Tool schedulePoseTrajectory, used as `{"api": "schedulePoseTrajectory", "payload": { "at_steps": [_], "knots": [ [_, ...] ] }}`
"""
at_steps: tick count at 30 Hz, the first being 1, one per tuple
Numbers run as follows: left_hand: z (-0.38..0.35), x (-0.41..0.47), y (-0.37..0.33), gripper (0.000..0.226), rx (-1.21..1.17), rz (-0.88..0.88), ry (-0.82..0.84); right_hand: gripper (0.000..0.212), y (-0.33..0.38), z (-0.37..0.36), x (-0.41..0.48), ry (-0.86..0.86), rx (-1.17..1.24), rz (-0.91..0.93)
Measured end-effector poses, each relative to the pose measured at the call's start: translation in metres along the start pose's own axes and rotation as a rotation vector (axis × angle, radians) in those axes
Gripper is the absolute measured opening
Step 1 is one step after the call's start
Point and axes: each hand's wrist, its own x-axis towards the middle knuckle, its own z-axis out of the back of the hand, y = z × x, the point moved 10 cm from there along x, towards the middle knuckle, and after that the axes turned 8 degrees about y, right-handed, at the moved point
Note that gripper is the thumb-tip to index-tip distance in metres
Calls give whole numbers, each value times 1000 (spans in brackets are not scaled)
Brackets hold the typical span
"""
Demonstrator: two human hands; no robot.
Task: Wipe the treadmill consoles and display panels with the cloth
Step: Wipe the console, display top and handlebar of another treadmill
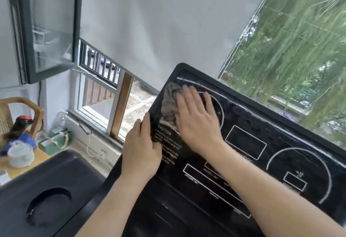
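A black glossy treadmill display panel [262,154] with white outlined circles and rectangles fills the right half of the view. A grey-brown cloth [169,105] lies flat on its upper left corner. My right hand [196,118] presses on the cloth with straight fingers, covering its right part. My left hand [141,150] grips the panel's left edge beside the white caution text, thumb on the front face and the other fingers hidden behind the rim.
A second black console [46,195] with a round cup recess sits at lower left. Behind it are a wooden chair [24,109], a bottle [20,124], a green bag [56,141] and an open window [50,31]. Glass with trees beyond stands at right.
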Motion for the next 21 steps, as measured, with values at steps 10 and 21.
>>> {"api": "schedulePoseTrajectory", "payload": {
  "at_steps": [10,21],
  "knots": [
    [13,7,-11,63,-175,-15,-58,61,15,6,15,-14,123,-90],
    [9,16,-4,38,-231,-16,-17,65,-51,45,71,32,193,-185]
  ]
}}
